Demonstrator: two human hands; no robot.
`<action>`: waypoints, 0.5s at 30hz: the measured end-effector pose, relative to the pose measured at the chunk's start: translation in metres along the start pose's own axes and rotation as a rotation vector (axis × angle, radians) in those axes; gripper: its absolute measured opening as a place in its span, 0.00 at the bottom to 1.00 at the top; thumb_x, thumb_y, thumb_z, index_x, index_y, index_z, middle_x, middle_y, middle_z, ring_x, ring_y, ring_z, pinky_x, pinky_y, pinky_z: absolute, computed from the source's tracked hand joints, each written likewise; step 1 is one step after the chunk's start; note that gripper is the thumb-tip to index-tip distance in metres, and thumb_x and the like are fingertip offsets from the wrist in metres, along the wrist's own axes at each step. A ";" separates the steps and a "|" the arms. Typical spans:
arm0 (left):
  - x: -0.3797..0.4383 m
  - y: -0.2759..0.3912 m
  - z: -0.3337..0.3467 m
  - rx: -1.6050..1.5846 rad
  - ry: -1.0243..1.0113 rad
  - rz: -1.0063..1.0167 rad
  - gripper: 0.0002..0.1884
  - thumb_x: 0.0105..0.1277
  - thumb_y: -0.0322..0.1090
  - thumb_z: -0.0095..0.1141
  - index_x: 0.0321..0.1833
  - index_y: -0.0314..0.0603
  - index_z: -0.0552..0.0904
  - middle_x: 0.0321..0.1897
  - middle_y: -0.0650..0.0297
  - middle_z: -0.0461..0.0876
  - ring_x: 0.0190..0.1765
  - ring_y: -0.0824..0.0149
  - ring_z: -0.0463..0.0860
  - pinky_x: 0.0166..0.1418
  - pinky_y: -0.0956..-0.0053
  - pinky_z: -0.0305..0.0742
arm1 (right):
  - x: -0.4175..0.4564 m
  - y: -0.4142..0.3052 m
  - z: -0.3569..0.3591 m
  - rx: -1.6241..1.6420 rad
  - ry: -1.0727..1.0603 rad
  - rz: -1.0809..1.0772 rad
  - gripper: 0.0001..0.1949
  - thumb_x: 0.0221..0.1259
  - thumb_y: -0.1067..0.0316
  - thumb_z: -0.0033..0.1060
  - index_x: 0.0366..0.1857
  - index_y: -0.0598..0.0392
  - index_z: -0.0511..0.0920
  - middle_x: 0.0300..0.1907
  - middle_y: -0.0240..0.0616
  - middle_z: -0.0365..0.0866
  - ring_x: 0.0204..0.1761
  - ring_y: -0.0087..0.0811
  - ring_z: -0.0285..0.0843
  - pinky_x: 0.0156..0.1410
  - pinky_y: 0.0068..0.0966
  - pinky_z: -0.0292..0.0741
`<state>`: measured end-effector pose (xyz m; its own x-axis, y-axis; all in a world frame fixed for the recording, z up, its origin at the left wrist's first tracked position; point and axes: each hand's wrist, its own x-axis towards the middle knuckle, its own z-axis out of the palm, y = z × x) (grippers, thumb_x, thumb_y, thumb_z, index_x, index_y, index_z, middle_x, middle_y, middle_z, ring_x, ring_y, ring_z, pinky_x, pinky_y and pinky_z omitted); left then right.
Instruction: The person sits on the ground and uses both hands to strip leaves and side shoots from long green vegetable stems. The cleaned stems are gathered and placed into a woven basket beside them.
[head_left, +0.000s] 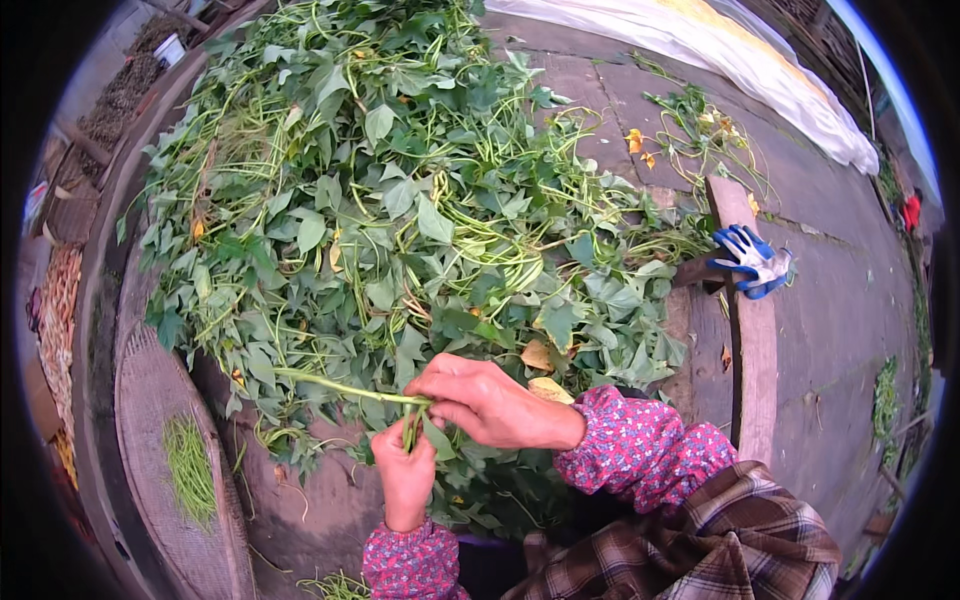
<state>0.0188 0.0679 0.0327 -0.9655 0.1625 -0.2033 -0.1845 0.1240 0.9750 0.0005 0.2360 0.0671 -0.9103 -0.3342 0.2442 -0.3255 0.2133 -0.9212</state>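
Note:
My right hand pinches a green vine stem that points out to the left. Just below it, my left hand grips short leaf stalks close to the stem's end, and the fingertips of both hands nearly meet. A green leaf hangs beside the left fingers. Both hands are over the near edge of a large heap of leafy vines, which look like sweet potato vines. On the left, a shallow woven tray holds a bundle of thin green stalks.
A blue-and-white work glove lies on a wooden bench at the right. Loose vines with yellow leaves lie on the paved ground. A white sheet spreads at the back. More stalks lie at the bottom edge.

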 end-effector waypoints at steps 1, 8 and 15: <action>0.003 0.001 0.002 0.211 0.046 0.163 0.05 0.52 0.20 0.52 0.30 0.34 0.80 0.18 0.66 0.76 0.22 0.71 0.73 0.27 0.75 0.66 | -0.001 0.006 -0.001 -0.065 0.030 -0.017 0.14 0.52 0.82 0.54 0.45 0.65 0.74 0.35 0.47 0.74 0.33 0.44 0.76 0.40 0.33 0.73; 0.018 0.002 0.007 0.779 0.255 0.491 0.16 0.41 0.16 0.48 0.36 0.33 0.81 0.24 0.50 0.79 0.29 0.49 0.78 0.33 0.63 0.72 | -0.009 0.016 -0.010 -0.153 0.060 0.030 0.12 0.46 0.82 0.52 0.37 0.69 0.75 0.31 0.57 0.75 0.35 0.55 0.73 0.37 0.41 0.70; 0.023 -0.015 -0.099 -0.110 0.730 -0.022 0.10 0.66 0.38 0.55 0.35 0.39 0.82 0.15 0.75 0.68 0.17 0.82 0.58 0.20 0.81 0.50 | -0.018 0.016 -0.021 -0.325 -0.013 0.101 0.07 0.50 0.78 0.54 0.33 0.63 0.76 0.28 0.50 0.73 0.30 0.50 0.73 0.33 0.39 0.69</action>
<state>-0.0183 -0.0270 0.0225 -0.8305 -0.5367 -0.1491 -0.1855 0.0142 0.9825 0.0059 0.2651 0.0542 -0.9394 -0.3080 0.1505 -0.3001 0.5264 -0.7955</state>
